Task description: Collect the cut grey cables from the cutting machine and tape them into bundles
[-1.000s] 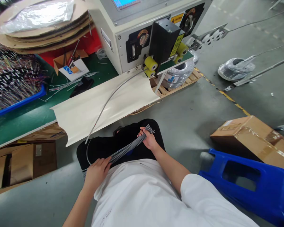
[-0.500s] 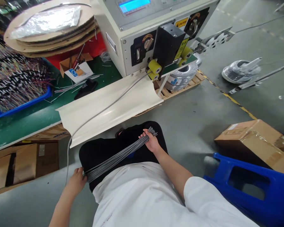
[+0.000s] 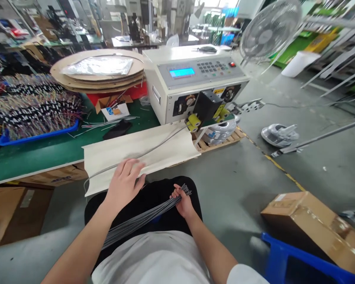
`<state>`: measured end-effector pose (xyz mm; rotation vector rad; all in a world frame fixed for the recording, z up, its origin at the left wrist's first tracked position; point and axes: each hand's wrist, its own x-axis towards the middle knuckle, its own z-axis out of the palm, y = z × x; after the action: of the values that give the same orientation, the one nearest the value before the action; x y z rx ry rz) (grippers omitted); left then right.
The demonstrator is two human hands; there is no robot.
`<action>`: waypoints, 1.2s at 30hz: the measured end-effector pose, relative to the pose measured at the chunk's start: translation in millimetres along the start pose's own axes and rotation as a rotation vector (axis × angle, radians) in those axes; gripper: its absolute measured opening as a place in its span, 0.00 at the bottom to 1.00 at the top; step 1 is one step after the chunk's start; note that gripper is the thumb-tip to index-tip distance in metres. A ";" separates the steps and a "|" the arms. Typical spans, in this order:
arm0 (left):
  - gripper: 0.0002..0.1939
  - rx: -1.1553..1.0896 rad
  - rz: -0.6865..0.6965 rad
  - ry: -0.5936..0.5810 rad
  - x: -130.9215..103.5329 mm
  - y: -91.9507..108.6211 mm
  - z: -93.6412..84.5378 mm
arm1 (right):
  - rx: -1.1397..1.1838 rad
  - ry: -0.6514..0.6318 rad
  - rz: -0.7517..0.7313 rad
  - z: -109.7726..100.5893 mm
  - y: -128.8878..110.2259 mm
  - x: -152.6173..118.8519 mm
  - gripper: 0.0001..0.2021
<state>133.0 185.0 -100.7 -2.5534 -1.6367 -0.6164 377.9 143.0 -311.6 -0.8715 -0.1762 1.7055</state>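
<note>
My right hand (image 3: pixel 182 203) grips one end of a bundle of grey cut wires (image 3: pixel 142 219) that lies across my lap. My left hand (image 3: pixel 124 182) is lifted off the bundle, fingers spread, over the near edge of the cream chute (image 3: pixel 165 152) and holding nothing. A single grey wire (image 3: pixel 154 149) runs along the chute from the yellow rollers (image 3: pixel 193 122) of the wire-cutting machine (image 3: pixel 195 79) and hangs over the chute's left end.
A green bench (image 3: pixel 41 152) carries a blue tray of coloured wires (image 3: pixel 32 112), stacked cardboard discs (image 3: pixel 100 73) and a small open box (image 3: pixel 114 108). A wire coil on a pallet (image 3: pixel 221 134), a cardboard box (image 3: pixel 310 225), a blue stool (image 3: pixel 301 262) and a fan (image 3: pixel 269 29) stand to the right.
My left hand let go of the bundle's left end and rose to the chute's edge. My head lifted, so more of the machine and room shows. My right hand keeps its grip.
</note>
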 end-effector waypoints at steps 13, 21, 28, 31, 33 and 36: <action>0.34 0.226 -0.078 -0.004 -22.7 -14.7 22.2 | -0.049 0.007 -0.004 -2.5 -2.7 2.9 0.10; 0.19 0.342 0.072 -0.014 -71.7 -47.1 -18.3 | -0.084 0.020 0.048 -6.8 -5.3 2.0 0.15; 0.21 0.238 0.312 -0.144 -137.6 -17.9 -17.8 | -0.076 -0.013 0.076 -9.4 -5.7 1.4 0.16; 0.17 0.203 0.257 -0.248 -166.7 -3.4 3.0 | -0.060 -0.025 0.077 -10.1 -3.6 1.9 0.16; 0.15 0.188 0.209 -0.329 -182.4 1.7 14.0 | -0.057 -0.040 0.070 -10.1 -2.5 1.8 0.16; 0.14 0.174 0.135 -0.423 -197.3 3.8 22.3 | -0.062 -0.056 0.063 -9.4 -2.1 1.3 0.16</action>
<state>71.8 18.7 -190.2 -2.7608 -1.5129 0.0836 385.4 141.9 -317.7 -0.8842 -0.2427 1.7925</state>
